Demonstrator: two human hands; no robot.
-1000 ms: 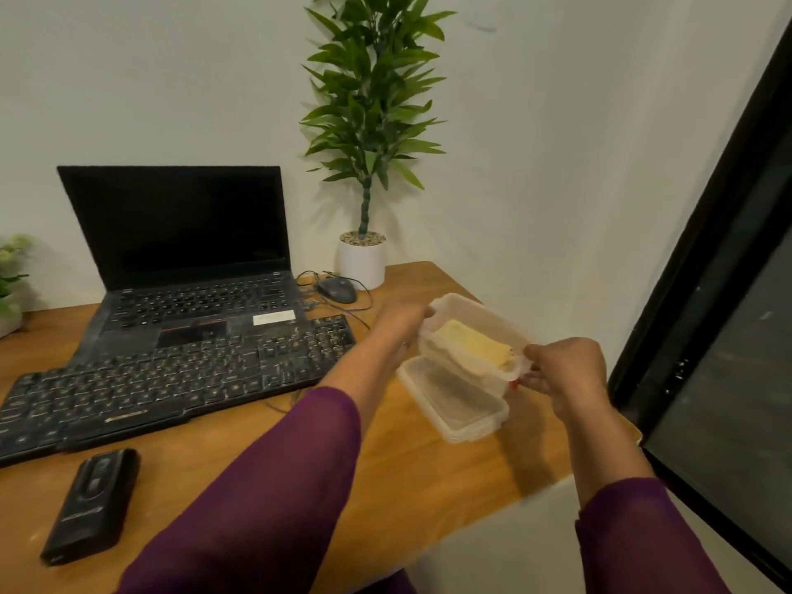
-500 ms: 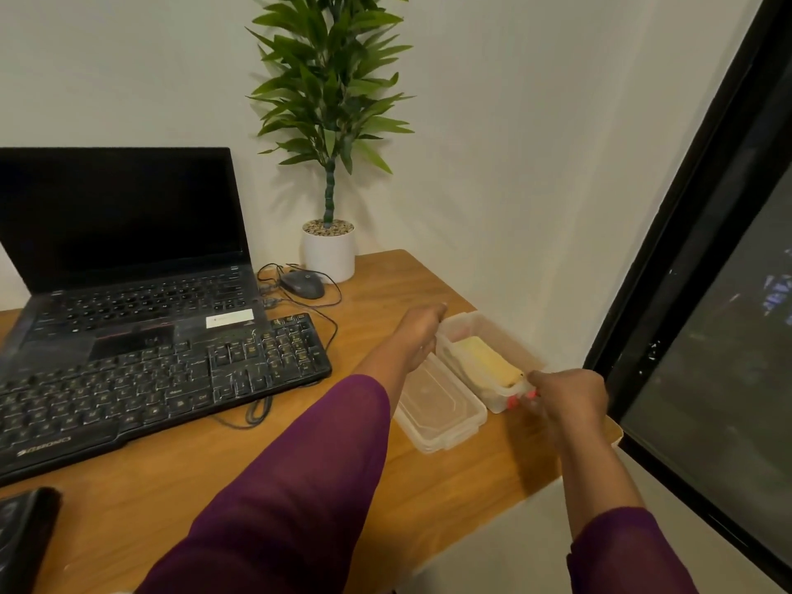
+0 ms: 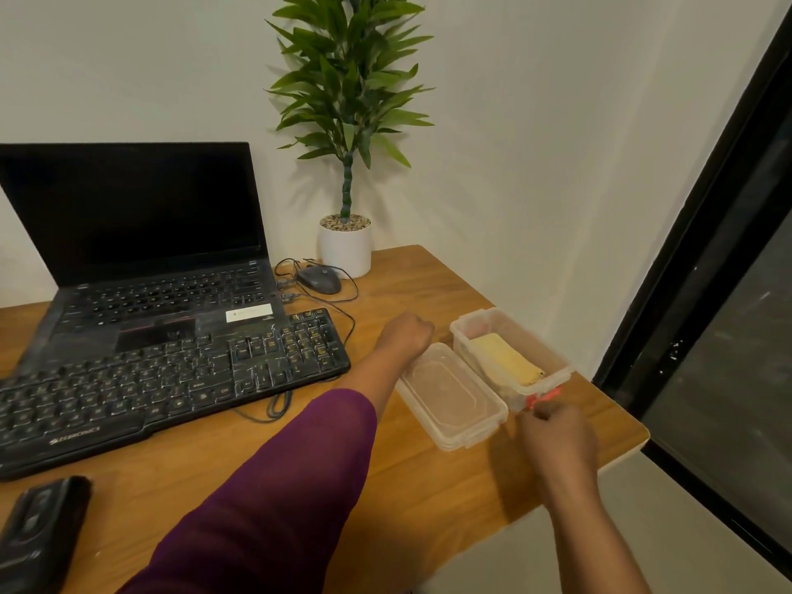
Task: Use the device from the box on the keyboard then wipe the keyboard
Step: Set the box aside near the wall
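The clear plastic box [image 3: 553, 358] stands on the desk near its right edge, with a folded yellow cloth [image 3: 508, 360] inside and a red latch [image 3: 543, 396] at its near end. The clear lid [image 3: 454, 398] lies flat against the box's left side. My left hand [image 3: 405, 332] is a loose fist just beyond the lid's far corner and holds nothing. My right hand [image 3: 557, 430] hovers with curled fingers just in front of the red latch. The black keyboard [image 3: 171, 379] lies to the left. A black handheld device [image 3: 38, 533] rests at the desk's near-left corner.
An open black laptop [image 3: 141, 250] sits behind the keyboard, and its front overlaps the keyboard's far edge. A mouse [image 3: 319, 279] with looped cables and a white potted plant [image 3: 345, 246] stand at the back. The desk edge [image 3: 621, 452] and a dark window frame [image 3: 685, 250] are on the right.
Both hands lowered the box from the air onto the desk beside the lid. The hands have drawn slightly off the box. The view shifted right.
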